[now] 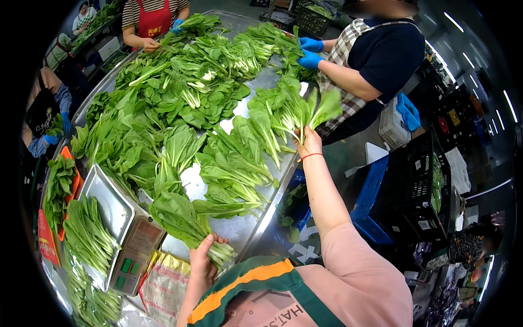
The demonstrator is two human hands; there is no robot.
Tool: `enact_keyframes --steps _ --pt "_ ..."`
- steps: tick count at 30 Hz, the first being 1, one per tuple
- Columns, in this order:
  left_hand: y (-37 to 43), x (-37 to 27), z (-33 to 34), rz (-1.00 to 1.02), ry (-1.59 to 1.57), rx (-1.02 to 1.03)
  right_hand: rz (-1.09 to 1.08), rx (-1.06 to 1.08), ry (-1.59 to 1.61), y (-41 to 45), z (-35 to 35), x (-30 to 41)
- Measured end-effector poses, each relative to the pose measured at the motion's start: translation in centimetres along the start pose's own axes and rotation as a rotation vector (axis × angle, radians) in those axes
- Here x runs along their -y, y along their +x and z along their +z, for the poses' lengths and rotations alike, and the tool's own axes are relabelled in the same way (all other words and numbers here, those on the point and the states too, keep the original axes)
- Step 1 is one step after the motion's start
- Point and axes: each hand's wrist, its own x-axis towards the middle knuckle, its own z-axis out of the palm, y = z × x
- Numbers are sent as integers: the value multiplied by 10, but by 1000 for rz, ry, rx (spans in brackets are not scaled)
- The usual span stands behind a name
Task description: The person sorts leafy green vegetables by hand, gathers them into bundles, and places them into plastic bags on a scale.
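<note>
My left hand [205, 255] grips a bundle of leafy greens [182, 216] by its pale stems, close to my apron at the table's near side. Stretched out to the right, my right hand [309, 144] holds a few stalks of greens [322, 108] by the stem ends, above the table's edge. Between the hands, a row of loose greens [237, 163] lies on the metal table [192, 182], with stems towards the near edge. A larger heap of greens [139, 118] spreads behind that row.
A weighing scale [135, 245] with greens on its pan stands at left, beside a woven plastic sack [165, 282]. An orange basket [67, 192] sits farther left. Co-workers in blue gloves [310, 59] handle greens around the table. Black crates [412, 196] stand at right.
</note>
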Motion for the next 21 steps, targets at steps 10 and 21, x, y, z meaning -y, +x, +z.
enact_keyframes --steps 10,21 --pt "-1 -5 -2 -47 19 48 -117 -73 301 -6 16 13" --pt "16 -20 -5 278 73 12 -267 1261 -1489 -269 90 -86"
